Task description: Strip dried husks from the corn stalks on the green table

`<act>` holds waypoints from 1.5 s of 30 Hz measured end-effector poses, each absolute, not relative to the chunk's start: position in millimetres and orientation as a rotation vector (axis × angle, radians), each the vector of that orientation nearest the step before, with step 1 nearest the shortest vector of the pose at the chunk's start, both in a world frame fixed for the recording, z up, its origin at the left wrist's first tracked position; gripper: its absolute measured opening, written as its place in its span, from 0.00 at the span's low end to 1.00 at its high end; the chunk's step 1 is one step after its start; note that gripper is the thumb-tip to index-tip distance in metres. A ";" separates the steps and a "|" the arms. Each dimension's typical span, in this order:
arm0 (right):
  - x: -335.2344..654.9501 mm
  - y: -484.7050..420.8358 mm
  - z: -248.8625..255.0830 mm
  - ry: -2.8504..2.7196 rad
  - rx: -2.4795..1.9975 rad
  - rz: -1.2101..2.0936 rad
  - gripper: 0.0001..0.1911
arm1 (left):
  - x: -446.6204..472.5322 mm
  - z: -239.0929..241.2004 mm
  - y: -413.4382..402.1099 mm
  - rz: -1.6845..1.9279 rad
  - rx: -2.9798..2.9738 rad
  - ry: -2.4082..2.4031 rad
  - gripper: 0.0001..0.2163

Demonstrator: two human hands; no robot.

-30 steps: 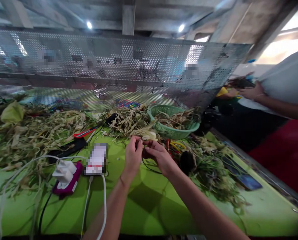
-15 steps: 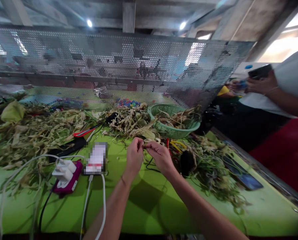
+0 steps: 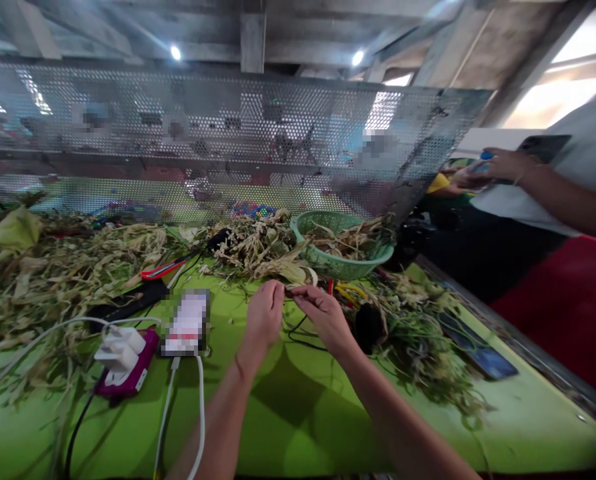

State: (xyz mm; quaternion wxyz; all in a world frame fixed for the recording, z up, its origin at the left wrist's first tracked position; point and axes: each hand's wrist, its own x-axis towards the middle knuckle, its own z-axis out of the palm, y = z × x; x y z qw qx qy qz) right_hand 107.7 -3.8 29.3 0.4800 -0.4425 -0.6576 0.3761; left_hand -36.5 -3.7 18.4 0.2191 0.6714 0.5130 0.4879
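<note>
Above the green table, my left hand (image 3: pixel 265 315) and my right hand (image 3: pixel 324 313) meet fingertip to fingertip. Both are closed in a pinch around something small and thin, too little of which shows to name. Just beyond the fingers lie pale dried leaves and husks (image 3: pixel 291 272). A green plastic basket (image 3: pixel 345 268) with dry husks in it stands behind them. Right of my right hand are pliers with red and yellow handles (image 3: pixel 351 293) and a round black object (image 3: pixel 369 327). A thin black cord (image 3: pixel 298 339) lies on the table between my wrists.
Dried plant matter (image 3: pixel 103 253) covers the left side; greener stems (image 3: pixel 423 347) lie right, beside a dark phone (image 3: pixel 488 357). A charging phone (image 3: pixel 188 323), purple power strip (image 3: pixel 138 373) and red cutter (image 3: pixel 165 268) are on the left. A perforated metal panel (image 3: pixel 218 143) stands behind; a person (image 3: pixel 538 187) is at right.
My fingertips stay together, with a slight shift in finger position. The whole view has moved a little. The person at right has moved the hands holding a bottle and a dark device.
</note>
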 end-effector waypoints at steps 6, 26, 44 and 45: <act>109.0 -5.6 33.3 -1.536 -1.059 0.968 0.09 | -38.0 22.1 -2.7 1.352 1.539 1.213 0.09; 115.8 -3.0 20.2 -1.640 -1.123 0.832 0.12 | -32.9 12.6 -0.7 1.434 1.668 1.284 0.05; 117.5 1.0 12.4 -1.591 -1.235 0.654 0.13 | -17.4 9.3 -11.6 1.395 2.094 1.665 0.03; 118.5 2.9 10.7 -1.592 -1.221 0.645 0.12 | -17.3 8.9 -11.7 1.390 2.091 1.648 0.03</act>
